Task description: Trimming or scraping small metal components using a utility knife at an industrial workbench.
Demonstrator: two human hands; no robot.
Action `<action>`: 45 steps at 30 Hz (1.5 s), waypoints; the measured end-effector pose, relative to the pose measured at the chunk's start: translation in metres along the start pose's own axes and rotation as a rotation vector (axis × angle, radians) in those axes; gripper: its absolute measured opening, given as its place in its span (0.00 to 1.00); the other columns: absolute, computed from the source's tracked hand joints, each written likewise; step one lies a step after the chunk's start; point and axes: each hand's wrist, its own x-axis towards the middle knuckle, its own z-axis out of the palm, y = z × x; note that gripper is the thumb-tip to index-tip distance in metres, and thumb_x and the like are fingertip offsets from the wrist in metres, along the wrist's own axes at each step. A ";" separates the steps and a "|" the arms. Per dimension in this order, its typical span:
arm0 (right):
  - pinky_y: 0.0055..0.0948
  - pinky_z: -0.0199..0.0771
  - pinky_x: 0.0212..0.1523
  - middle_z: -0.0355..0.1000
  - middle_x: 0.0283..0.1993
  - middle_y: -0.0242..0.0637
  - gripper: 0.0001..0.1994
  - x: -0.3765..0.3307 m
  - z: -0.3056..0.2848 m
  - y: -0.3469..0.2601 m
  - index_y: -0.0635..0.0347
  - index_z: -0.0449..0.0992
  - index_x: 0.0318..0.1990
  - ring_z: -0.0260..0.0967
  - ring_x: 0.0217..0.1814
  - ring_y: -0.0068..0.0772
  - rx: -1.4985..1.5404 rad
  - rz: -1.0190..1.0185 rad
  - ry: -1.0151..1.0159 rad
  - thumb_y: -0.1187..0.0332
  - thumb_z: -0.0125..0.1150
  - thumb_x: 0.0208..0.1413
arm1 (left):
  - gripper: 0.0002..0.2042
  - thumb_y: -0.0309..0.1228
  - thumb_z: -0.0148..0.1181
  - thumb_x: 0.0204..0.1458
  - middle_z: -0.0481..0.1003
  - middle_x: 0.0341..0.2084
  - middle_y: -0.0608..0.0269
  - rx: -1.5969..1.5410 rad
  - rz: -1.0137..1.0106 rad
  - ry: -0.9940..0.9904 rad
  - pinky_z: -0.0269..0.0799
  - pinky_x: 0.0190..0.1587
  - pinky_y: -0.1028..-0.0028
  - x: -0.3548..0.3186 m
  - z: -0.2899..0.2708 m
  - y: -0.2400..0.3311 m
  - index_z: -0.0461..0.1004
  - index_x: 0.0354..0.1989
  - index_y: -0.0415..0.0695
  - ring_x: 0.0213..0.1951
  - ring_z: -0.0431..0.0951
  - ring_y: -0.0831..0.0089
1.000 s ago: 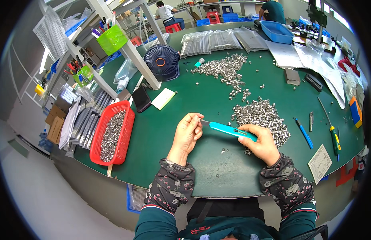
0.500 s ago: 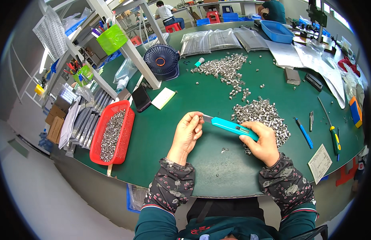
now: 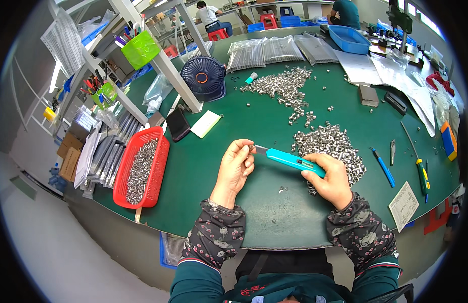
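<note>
Head view, with the teal utility knife (image 3: 289, 160) as the hub of the clock: two dark floral sleeve covers (image 3: 222, 230) rise from between 4 and 5 and between 7 and 8 o'clock, over the near edge of a green counter (image 3: 274, 230). A printed paper slip (image 3: 403, 207) lies toward 4 o'clock. Right hand (image 3: 329, 177), just off 3 o'clock, has its fingers wrapped around the knife's handle; left hand (image 3: 235, 169), at 9, pinches a small metal ring (image 3: 252, 148) between thumb and forefinger. The blade (image 3: 261, 150) points at that ring and meets it or stops just beside it; which of the two I cannot tell. Behind the right hand, toward 2 o'clock, spreads a heap of similar rings (image 3: 330, 141). Well apart at 9 stands a red basket (image 3: 162, 169) holding more metal pieces, and near 3 lies a blue pen-like tool (image 3: 383, 167). Farther back, at 10, a dark phone (image 3: 178, 125) sits beside a pale notepad (image 3: 206, 124). Beyond them come a second heap (image 3: 284, 88) at 12, a dark blue fan (image 3: 203, 78) between 10 and 11, and a blue tray (image 3: 340, 35) at 1
</note>
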 end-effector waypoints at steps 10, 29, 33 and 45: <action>0.30 0.68 0.31 0.71 0.30 0.41 0.14 0.000 -0.001 -0.002 0.59 0.73 0.36 0.69 0.30 0.40 0.012 0.019 -0.018 0.67 0.62 0.38 | 0.07 0.30 0.47 0.53 0.65 0.25 0.67 0.005 -0.031 0.032 0.49 0.13 0.88 0.001 -0.002 -0.001 0.68 0.35 0.41 0.17 0.58 0.85; 0.31 0.68 0.29 0.70 0.29 0.40 0.14 0.001 0.000 -0.001 0.59 0.73 0.35 0.69 0.28 0.40 -0.008 -0.027 -0.049 0.66 0.61 0.39 | 0.12 0.37 0.45 0.55 0.63 0.12 0.71 0.113 -0.087 0.061 0.45 0.10 0.87 -0.001 -0.001 -0.002 0.67 0.26 0.41 0.11 0.53 0.88; 0.33 0.67 0.27 0.69 0.27 0.39 0.14 0.000 -0.001 -0.001 0.58 0.73 0.35 0.68 0.26 0.40 -0.055 -0.054 -0.027 0.66 0.61 0.38 | 0.13 0.39 0.44 0.55 0.62 0.11 0.71 0.159 -0.120 0.090 0.45 0.09 0.87 -0.001 0.001 -0.002 0.66 0.24 0.43 0.10 0.53 0.88; 0.32 0.65 0.26 0.66 0.25 0.39 0.13 -0.001 -0.002 -0.005 0.60 0.72 0.36 0.66 0.26 0.40 -0.096 -0.177 0.028 0.70 0.61 0.38 | 0.16 0.41 0.41 0.56 0.59 0.10 0.69 0.047 -0.220 0.127 0.43 0.09 0.87 -0.005 0.004 0.001 0.63 0.22 0.44 0.10 0.51 0.87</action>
